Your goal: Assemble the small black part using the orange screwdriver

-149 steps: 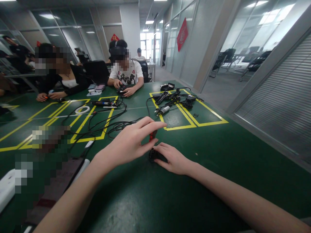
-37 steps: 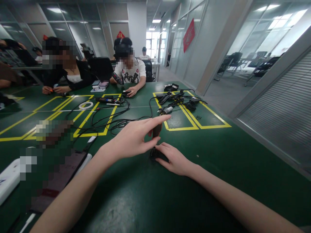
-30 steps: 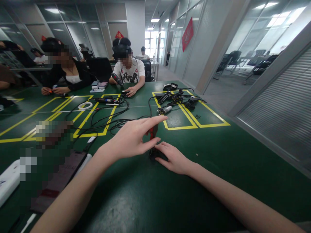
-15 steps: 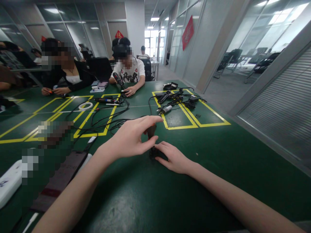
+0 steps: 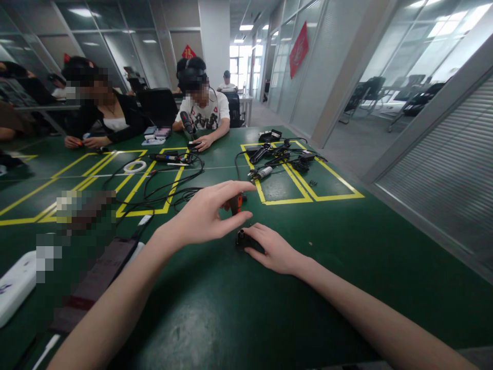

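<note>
Left hand (image 5: 200, 218) has lifted its red-handled tool (image 5: 234, 203) off the black part (image 5: 243, 240), right hand (image 5: 271, 249) gripping.

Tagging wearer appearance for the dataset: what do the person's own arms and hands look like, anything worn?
Both forearms are bare, with no sleeve showing. The left hand and right hand carry no gloves. No ring, watch, band or marking is visible on either.

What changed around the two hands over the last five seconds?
The left hand has lifted the small red-handled tool clear of the small black part, where it stood earlier. The right hand still pins that part to the green table.
</note>
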`<state>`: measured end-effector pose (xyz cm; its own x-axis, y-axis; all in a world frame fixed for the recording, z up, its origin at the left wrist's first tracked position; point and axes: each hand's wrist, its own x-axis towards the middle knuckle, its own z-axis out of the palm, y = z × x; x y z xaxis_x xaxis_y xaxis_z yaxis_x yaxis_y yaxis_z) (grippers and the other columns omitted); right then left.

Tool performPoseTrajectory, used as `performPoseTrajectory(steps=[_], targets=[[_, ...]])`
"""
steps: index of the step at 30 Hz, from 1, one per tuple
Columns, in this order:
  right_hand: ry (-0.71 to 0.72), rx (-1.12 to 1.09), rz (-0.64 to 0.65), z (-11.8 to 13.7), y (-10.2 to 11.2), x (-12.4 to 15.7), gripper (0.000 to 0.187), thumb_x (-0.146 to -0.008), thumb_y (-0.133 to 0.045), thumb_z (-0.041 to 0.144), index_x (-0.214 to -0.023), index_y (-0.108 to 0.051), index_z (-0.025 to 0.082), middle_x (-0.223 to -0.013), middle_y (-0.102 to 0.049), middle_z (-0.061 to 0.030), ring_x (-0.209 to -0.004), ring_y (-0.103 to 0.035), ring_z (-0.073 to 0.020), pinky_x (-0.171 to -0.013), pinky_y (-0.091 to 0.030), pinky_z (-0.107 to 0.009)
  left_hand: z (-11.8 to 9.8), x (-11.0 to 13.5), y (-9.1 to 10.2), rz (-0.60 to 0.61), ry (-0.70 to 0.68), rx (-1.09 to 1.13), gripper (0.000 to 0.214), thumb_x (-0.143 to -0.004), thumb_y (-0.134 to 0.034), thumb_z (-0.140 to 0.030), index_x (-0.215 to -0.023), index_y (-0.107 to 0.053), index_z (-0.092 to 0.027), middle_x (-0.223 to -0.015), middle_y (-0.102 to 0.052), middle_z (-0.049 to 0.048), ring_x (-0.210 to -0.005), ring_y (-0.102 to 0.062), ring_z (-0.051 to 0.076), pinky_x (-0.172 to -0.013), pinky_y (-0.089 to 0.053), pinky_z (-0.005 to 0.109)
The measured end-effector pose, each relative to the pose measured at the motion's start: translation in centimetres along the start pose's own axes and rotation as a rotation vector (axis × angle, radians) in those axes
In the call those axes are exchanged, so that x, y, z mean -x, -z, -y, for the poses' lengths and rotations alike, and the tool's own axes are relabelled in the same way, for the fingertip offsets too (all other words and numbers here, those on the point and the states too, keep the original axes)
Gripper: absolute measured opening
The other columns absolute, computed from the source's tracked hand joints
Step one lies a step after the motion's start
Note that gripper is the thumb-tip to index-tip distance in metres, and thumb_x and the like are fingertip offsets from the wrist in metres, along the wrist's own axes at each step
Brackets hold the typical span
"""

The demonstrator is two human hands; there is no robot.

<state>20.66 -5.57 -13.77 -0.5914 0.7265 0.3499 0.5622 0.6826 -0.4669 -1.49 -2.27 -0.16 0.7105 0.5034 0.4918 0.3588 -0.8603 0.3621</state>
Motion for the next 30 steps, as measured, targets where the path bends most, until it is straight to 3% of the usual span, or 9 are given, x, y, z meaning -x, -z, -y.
performPoseTrajectory(steps=[5, 15, 21, 30], targets=[[-0.003, 0.019, 0.012, -0.01, -0.03, 0.06, 0.034, -0.093, -0.062, 0.017, -0.126, -0.058, 0.015, -0.114, -0.07, -0.0163, -0.104, -0.065, -0.0287, -0.09, -0.059, -0.048, -0.32, -0.06, 0.31, 0.003, -0.029, 0.018, 0.058, -0.089, -0.056, -0.012, -0.147, -0.051, -0.019, -0.112, -0.069, 0.0068, -0.099, -0.065, 0.018, -0.09, -0.052, 0.029], [0.007, 0.048, 0.022, 0.0, -0.12, 0.09, 0.035, -0.092, -0.063, 0.016, -0.127, -0.057, 0.012, -0.115, -0.069, -0.0184, -0.107, -0.066, -0.0303, -0.092, -0.058, -0.05, 0.05, -0.1, -0.13, -0.008, -0.021, -0.006, 0.047, -0.099, -0.058, -0.021, -0.145, -0.055, -0.022, -0.095, -0.064, 0.0032, -0.083, -0.061, 0.014, -0.078, -0.051, 0.025], [-0.018, 0.023, 0.025, 0.2, -0.01, -0.02, 0.037, -0.091, -0.065, 0.015, -0.127, -0.058, 0.014, -0.116, -0.07, -0.0168, -0.109, -0.066, -0.0292, -0.093, -0.058, -0.049, 0.06, -0.08, -0.15, -0.02, -0.064, 0.044, 0.065, -0.092, -0.054, -0.009, -0.155, -0.045, -0.025, -0.118, -0.067, 0.0071, -0.092, -0.064, 0.015, -0.087, -0.053, 0.028], [-0.02, 0.009, 0.017, 0.13, -0.05, 0.07, 0.039, -0.092, -0.064, 0.016, -0.131, -0.057, 0.016, -0.117, -0.069, -0.0155, -0.109, -0.065, -0.0284, -0.093, -0.058, -0.049, -0.13, -0.09, 0.11, -0.032, -0.042, 0.01, 0.047, -0.095, -0.064, -0.018, -0.142, -0.059, -0.023, -0.105, -0.067, 0.0049, -0.093, -0.064, 0.016, -0.085, -0.054, 0.027]])
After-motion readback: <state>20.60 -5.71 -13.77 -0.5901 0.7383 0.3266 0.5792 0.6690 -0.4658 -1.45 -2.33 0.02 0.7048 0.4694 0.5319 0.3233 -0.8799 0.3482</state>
